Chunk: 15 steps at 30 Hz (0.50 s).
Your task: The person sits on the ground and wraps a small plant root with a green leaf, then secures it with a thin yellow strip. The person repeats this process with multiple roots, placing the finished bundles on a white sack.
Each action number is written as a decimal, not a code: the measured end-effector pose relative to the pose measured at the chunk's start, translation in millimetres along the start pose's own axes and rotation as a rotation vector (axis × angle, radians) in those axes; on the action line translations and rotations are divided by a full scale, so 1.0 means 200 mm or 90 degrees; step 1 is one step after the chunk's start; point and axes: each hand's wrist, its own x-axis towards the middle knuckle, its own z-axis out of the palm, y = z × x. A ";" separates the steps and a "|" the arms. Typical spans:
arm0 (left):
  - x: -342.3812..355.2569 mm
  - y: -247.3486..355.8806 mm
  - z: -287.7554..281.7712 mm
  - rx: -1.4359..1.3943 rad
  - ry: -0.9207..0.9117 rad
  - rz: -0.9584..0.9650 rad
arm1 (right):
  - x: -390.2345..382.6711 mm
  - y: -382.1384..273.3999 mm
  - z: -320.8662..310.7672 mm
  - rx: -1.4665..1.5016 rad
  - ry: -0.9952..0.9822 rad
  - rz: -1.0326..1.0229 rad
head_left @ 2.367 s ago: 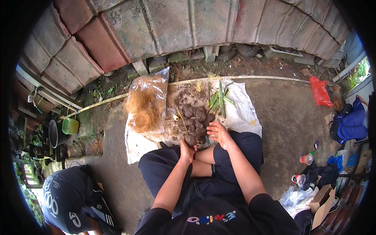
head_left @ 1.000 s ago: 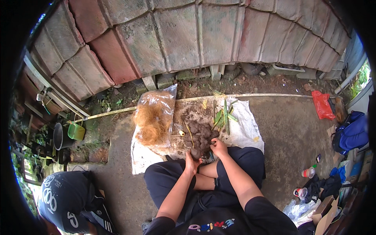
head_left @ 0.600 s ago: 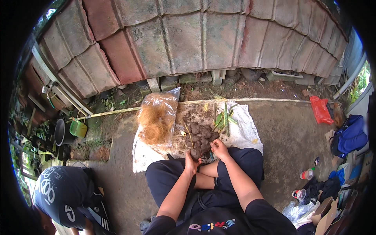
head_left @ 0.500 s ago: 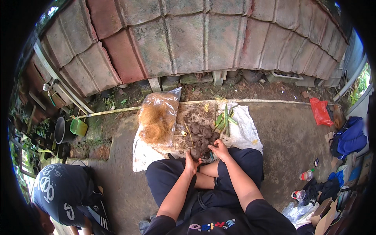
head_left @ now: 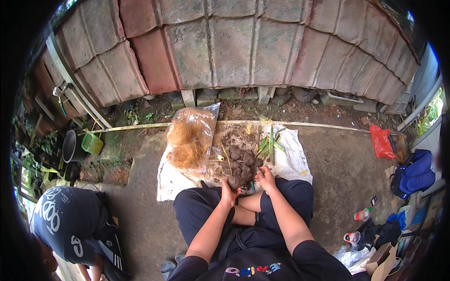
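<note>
My left hand [head_left: 229,195] is closed round a lump of dark clay [head_left: 233,183] at the near edge of a heaped clay pile [head_left: 242,160]. My right hand [head_left: 265,178] is closed beside the pile's right edge; what its fingertips hold is too small to make out. The pile lies on a soiled white sack [head_left: 295,164]. Beside it are a yellowish stick [head_left: 226,154], a small cream cylinder [head_left: 220,158] and long green leaves [head_left: 272,143]. A clear bag of brown fibre [head_left: 187,138] lies on the sack's left part.
A co-worker in dark clothes [head_left: 70,220] bends at lower left. A black bucket [head_left: 70,147] and green container [head_left: 93,144] stand left. A pale pipe [head_left: 328,126] runs behind the sack. Right are a red bag [head_left: 382,140], blue backpack [head_left: 412,171], cups [head_left: 362,214] and cardboard [head_left: 382,260].
My right hand went from spread fingers to closed beside the clay pile, and has since shifted slightly. My left hand stays on the lump. The co-worker bends further forward and the view has tilted.
</note>
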 end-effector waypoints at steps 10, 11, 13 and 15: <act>0.02 0.01 -0.01 0.013 0.009 -0.012 | 0.00 -0.05 0.01 -0.247 -0.039 -0.023; 0.02 0.01 -0.01 0.007 0.018 -0.015 | 0.00 -0.06 0.01 -0.246 -0.044 -0.020; 0.03 0.00 0.01 -0.003 0.025 -0.026 | 0.02 -0.01 0.00 -0.191 -0.036 -0.022; 0.03 0.00 0.03 0.003 0.016 -0.031 | 0.05 0.04 0.02 -0.082 -0.020 -0.034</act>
